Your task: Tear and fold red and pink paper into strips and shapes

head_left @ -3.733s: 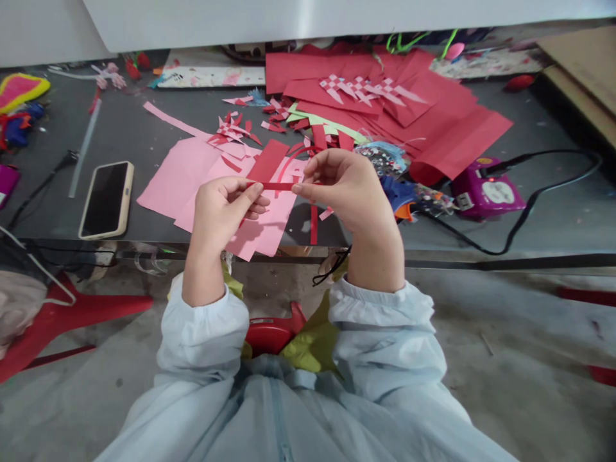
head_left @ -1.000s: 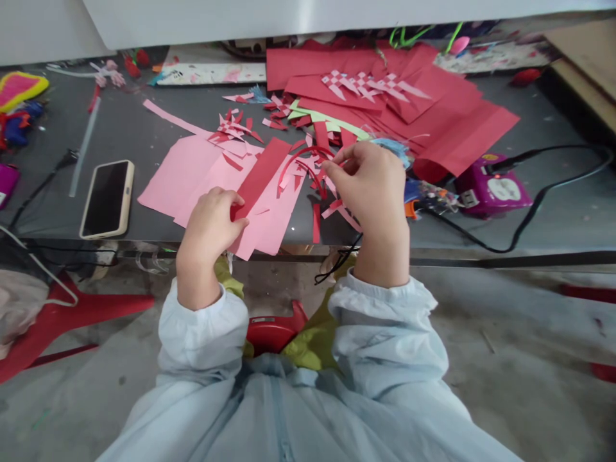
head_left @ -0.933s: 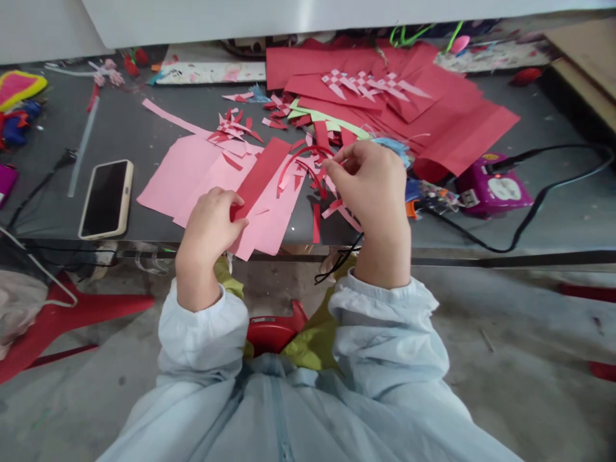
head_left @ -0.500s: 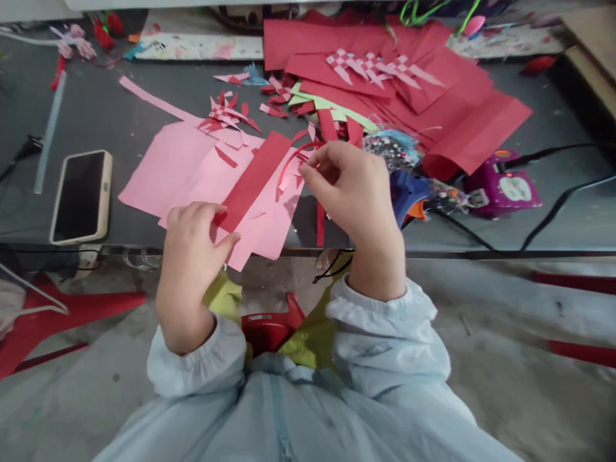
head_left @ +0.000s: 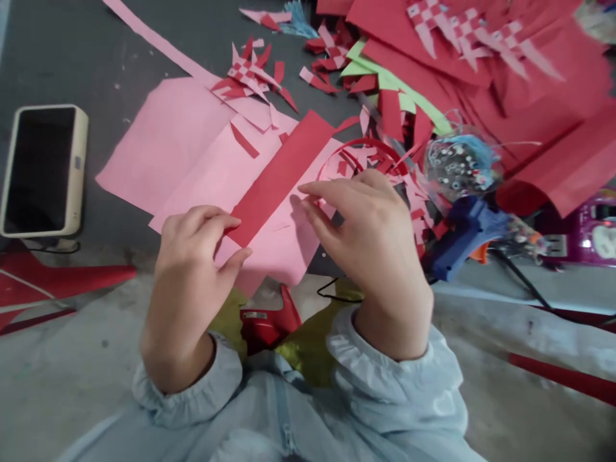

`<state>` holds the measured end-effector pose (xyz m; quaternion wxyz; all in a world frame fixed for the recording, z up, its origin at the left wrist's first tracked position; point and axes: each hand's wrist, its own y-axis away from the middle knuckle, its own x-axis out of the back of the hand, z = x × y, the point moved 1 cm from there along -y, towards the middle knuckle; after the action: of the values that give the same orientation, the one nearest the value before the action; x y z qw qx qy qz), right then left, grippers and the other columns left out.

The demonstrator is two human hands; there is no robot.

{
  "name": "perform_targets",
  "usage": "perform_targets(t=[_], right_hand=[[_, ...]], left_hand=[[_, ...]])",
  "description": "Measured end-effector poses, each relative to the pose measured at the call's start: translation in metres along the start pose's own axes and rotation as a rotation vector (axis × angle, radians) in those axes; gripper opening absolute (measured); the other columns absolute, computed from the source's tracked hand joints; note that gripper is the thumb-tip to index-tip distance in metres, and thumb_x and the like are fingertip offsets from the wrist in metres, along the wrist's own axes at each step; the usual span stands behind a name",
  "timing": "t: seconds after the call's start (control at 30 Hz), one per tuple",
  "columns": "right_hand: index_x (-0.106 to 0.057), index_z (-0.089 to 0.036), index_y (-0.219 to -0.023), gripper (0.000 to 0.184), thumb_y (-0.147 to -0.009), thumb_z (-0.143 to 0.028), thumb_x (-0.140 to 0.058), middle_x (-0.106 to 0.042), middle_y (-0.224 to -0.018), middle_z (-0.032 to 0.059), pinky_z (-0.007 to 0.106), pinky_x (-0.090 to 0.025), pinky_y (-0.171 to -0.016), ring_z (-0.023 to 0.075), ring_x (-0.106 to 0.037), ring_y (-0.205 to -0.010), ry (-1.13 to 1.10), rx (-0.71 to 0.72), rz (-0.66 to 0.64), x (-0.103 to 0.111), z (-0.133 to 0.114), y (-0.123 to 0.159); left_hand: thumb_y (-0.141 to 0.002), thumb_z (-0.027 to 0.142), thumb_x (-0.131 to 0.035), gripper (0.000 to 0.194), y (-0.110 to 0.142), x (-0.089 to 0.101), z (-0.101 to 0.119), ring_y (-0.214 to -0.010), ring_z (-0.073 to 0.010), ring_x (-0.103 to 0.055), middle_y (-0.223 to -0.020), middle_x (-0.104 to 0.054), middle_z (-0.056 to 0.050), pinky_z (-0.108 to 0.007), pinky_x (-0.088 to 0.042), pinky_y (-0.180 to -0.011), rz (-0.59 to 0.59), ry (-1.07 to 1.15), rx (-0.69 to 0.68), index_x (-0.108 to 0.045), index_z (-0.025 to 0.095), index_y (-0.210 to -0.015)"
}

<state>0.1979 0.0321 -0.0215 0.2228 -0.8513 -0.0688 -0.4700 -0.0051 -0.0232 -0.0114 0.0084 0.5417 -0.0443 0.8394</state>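
Observation:
A wide strip of red paper [head_left: 283, 173] lies slantwise over sheets of pink paper [head_left: 173, 128]. My left hand [head_left: 197, 263] is at its lower end, fingers along one edge and thumb at the near corner. To the right of the strip hovers my right hand [head_left: 370, 224], its thumb and forefinger slightly parted with nothing visible between them. Its other fingers are curled and partly hidden. Thin curled red paper strips [head_left: 370, 142] loop just behind that hand. Pink and red woven paper pieces [head_left: 248, 74] and small scraps lie farther back.
A phone [head_left: 41, 170] lies at the left. On the right are a bag of beads [head_left: 459, 163], a blue glue gun [head_left: 466, 234] and a purple box [head_left: 587, 234]. Red paper sheets [head_left: 539, 102] with woven pieces on top spread across the back right.
The view has moved closer to the table. My right hand has shifted away from the curled thin strips, and its thumb and forefinger have parted. My left hand stays at the red strip's lower end.

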Motion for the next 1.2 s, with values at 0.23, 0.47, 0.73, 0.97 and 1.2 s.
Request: perform_targets(t=[0.23, 0.47, 0.73, 0.97, 1.2], right_hand=[[-0.073, -0.025, -0.104, 0.019, -0.096, -0.023, -0.056, -0.074, -0.084, 0.0081, 0.045, -0.047, -0.078, 0.0294, -0.061, -0.08, 0.137, -0.082, 0.029, 0.008, -0.002, 0.0], [-0.07, -0.032, -0.11, 0.026, -0.099, -0.024, -0.049, -0.071, -0.083, 0.0077, 0.048, -0.047, -0.08, 0.03, -0.061, -0.081, 0.047, -0.036, -0.005, 0.01, -0.008, 0.0], [-0.072, -0.027, -0.098, 0.019, -0.096, -0.018, -0.055, -0.069, -0.083, 0.0078, 0.045, -0.047, -0.08, 0.0283, -0.059, -0.086, -0.012, 0.024, -0.025, 0.001, -0.011, 0.0], [-0.073, -0.027, -0.092, 0.017, -0.092, -0.015, -0.06, -0.067, -0.085, 0.0058, 0.042, -0.047, -0.081, 0.025, -0.055, -0.087, -0.041, 0.096, -0.052, -0.015, -0.014, 0.002], [-0.071, -0.028, -0.088, 0.022, -0.097, -0.018, -0.054, -0.066, -0.089, 0.0052, 0.041, -0.046, -0.081, 0.0238, -0.054, -0.088, -0.048, 0.136, -0.019, -0.023, -0.018, -0.001]], left_hand=[[-0.087, 0.022, -0.068, 0.024, -0.003, 0.003, -0.001, -0.116, -0.0316, -0.06, -0.12, -0.069, -0.006, -0.048, -0.049, -0.102, -0.031, 0.01, 0.024, -0.067, 0.03, -0.11], [-0.089, 0.029, -0.067, 0.018, -0.004, 0.001, -0.002, -0.114, -0.0309, -0.061, -0.118, -0.07, -0.004, -0.049, -0.048, -0.102, -0.019, 0.016, 0.028, -0.069, 0.032, -0.106], [-0.094, 0.033, -0.062, 0.009, -0.002, 0.0, -0.001, -0.113, -0.0275, -0.063, -0.116, -0.071, -0.001, -0.045, -0.048, -0.103, 0.011, -0.009, 0.02, -0.07, 0.033, -0.098], [-0.096, 0.029, -0.057, 0.013, -0.002, 0.001, 0.0, -0.116, -0.0276, -0.062, -0.117, -0.072, -0.003, -0.045, -0.049, -0.103, 0.012, -0.021, -0.015, -0.069, 0.029, -0.09], [-0.098, 0.023, -0.052, 0.015, 0.002, 0.008, -0.001, -0.11, -0.0225, -0.067, -0.114, -0.074, -0.001, -0.038, -0.051, -0.1, 0.049, 0.061, 0.032, -0.066, 0.027, -0.094]])
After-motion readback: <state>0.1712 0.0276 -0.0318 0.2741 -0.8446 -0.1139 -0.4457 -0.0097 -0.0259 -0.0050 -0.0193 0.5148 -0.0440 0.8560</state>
